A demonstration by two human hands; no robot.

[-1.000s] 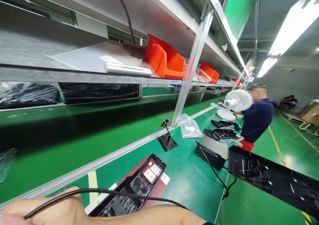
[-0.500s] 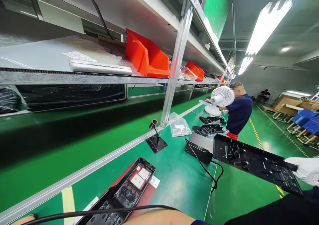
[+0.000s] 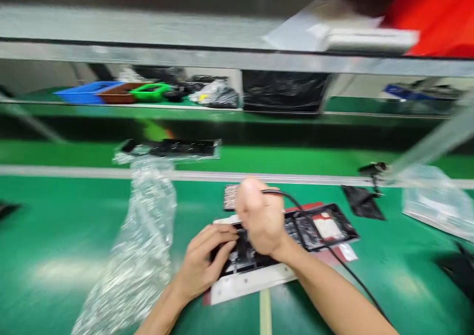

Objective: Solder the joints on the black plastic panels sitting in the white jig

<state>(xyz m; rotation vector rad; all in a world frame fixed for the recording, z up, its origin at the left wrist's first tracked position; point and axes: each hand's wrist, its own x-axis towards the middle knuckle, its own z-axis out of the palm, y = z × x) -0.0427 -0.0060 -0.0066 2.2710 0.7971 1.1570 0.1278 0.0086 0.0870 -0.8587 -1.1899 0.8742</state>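
My left hand (image 3: 209,253) grips the left end of a long black plastic housing (image 3: 292,229), fingers bent over its edge and thumb near the inside. My right hand (image 3: 261,216) is a fist above the left half of that housing. A black cord (image 3: 291,196) comes out of the fist; the corded tool inside is hidden by the fingers and blur. Beneath the housing lie a white strip (image 3: 252,281) with small holes and a red sheet (image 3: 331,257). A small tray of tiny parts (image 3: 230,197) sits just behind my right hand.
Crumpled clear plastic wrap (image 3: 129,256) stretches along the left. Behind it are wrapped black parts (image 3: 188,148). On the right stand a small black tube holder (image 3: 365,191), a clear bag (image 3: 437,201) and a black box (image 3: 457,271). A metal shelf (image 3: 222,56) crosses above.
My view has swung left and down from the aisle, where a co-worker and a white fan showed, onto the bench. Both hands are now at the black housing.
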